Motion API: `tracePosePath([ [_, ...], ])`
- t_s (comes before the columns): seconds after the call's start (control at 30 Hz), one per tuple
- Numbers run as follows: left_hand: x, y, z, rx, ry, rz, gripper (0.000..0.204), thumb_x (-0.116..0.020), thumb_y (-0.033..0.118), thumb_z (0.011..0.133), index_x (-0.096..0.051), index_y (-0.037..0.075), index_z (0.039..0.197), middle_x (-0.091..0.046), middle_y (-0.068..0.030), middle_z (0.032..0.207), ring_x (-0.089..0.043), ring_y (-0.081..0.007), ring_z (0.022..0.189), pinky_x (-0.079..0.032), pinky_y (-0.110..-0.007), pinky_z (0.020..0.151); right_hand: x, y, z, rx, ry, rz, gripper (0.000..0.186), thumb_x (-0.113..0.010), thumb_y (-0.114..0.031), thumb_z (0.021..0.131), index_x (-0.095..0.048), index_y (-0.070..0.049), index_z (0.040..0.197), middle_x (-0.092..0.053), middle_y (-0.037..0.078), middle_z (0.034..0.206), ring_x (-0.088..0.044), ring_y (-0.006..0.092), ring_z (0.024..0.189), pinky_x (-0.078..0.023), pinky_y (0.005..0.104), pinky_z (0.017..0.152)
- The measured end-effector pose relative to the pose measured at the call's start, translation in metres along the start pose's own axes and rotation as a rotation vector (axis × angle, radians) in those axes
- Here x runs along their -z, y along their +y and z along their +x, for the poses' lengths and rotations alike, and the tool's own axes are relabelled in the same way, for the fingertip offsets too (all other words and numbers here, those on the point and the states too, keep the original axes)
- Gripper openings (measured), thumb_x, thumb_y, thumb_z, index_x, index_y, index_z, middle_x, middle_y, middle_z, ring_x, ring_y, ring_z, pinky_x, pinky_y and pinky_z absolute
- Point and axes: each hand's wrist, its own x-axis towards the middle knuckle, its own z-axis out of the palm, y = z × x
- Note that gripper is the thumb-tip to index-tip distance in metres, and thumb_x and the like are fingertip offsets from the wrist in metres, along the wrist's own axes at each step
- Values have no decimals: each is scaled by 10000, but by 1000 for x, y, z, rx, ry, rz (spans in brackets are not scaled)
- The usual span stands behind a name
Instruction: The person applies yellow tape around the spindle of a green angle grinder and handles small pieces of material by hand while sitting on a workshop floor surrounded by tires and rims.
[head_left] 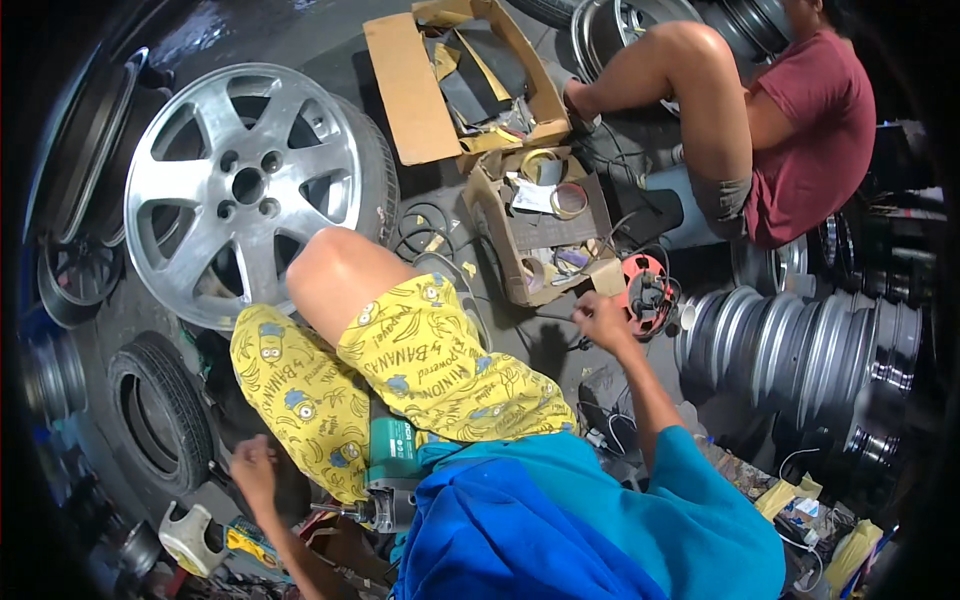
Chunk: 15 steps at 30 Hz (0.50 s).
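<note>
"Well, your hands?"
"My left hand [254, 468] is loosely curled, my right hand [603, 322] bunched near the small carton [490, 230]; I can't tell whether either grips anything."
"And the carton?"
"Just beyond my right, probably light, bendy cardboard; I'd hold opposite walls."

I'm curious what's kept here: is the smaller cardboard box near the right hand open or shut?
The cardboard box is open: a flap leans outward and ring-shaped rolls show inside it.
</note>
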Motion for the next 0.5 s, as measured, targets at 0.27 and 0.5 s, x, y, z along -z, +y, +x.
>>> tracePosePath([
  [0.27,37,217,-108,105,-463,-247,473,-759,329,1007,-657,-57,1260,-722,-97,958,-657,-122,799,-520,-217,664,-24,-68,34,-5,207,203,253,-783,-224,832,-737,-23,979,-731,211,879,-724,384,827,-572,437,783],
  [0.5,-11,214,-133,119,-515,-215,577,-870,127,869,-621,-94,1341,-729,-93,1082,-643,-96,899,-523,-237,785,-58,-13,139,-38,96,2,475,-865,-176,767,-669,-43,1178,-709,180,1113,-740,382,895,-600,433,821],
])
